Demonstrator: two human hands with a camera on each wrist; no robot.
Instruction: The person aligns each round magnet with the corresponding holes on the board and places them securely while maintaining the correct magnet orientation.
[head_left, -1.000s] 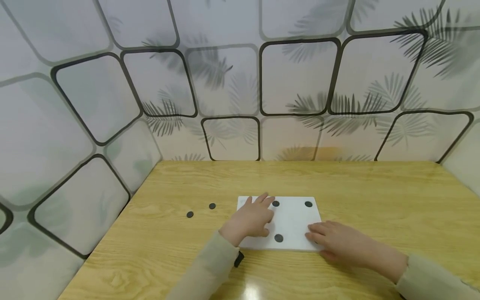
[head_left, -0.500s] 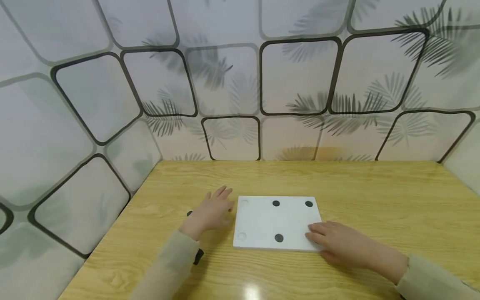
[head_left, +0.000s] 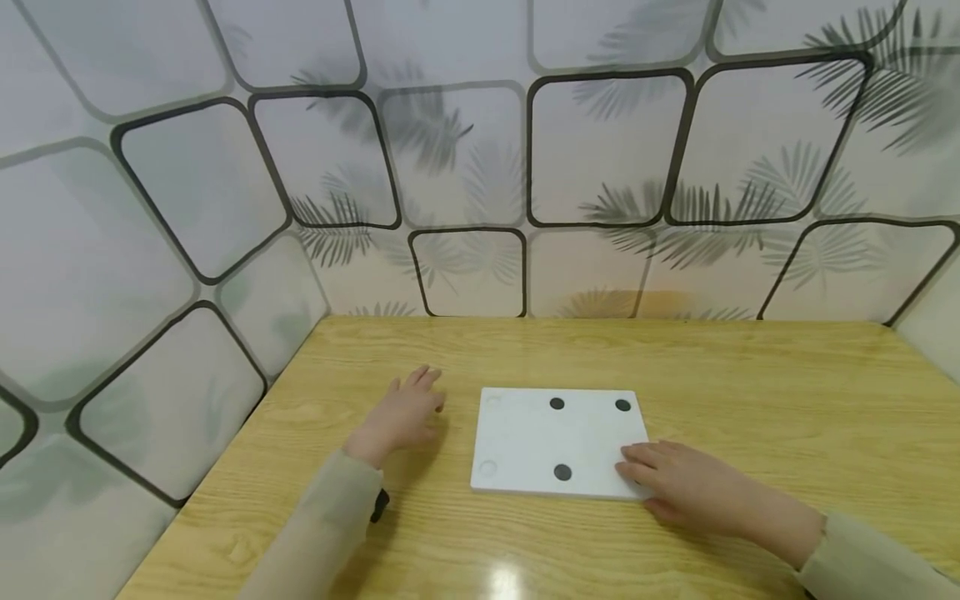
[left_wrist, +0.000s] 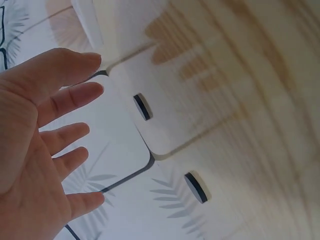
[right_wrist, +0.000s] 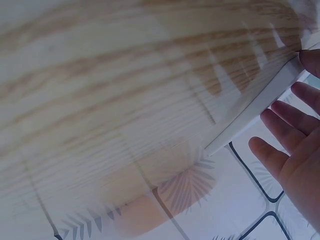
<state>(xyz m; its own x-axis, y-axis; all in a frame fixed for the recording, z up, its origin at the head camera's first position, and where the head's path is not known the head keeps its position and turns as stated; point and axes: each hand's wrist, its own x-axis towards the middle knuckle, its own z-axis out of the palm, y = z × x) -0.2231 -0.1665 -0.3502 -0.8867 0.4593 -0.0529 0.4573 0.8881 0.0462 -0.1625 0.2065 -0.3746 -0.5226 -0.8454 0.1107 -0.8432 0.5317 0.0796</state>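
Note:
A white rectangular board (head_left: 525, 442) lies on the table, with black discs (head_left: 562, 472) set in its face. At its left end are two round, shallow recesses (head_left: 488, 468) without discs. My right hand (head_left: 693, 487) rests on the board's right front corner, fingers lying over the top and thumb at the side edge. Left of the board, my left hand (head_left: 401, 417) hovers with spread fingers and holds nothing. Two loose black discs (left_wrist: 142, 106) show on the table beside it in the left wrist view; in the head view that hand hides them.
The wood-grain table (head_left: 585, 550) runs back to a patterned wall (head_left: 600, 150), with another wall (head_left: 150, 250) along the left. A small black object (head_left: 380, 506) shows at the left sleeve's cuff.
My left hand has moved left, off the board's left part and out over the loose discs, uncovering the two recesses. My right hand has stayed at the board's corner.

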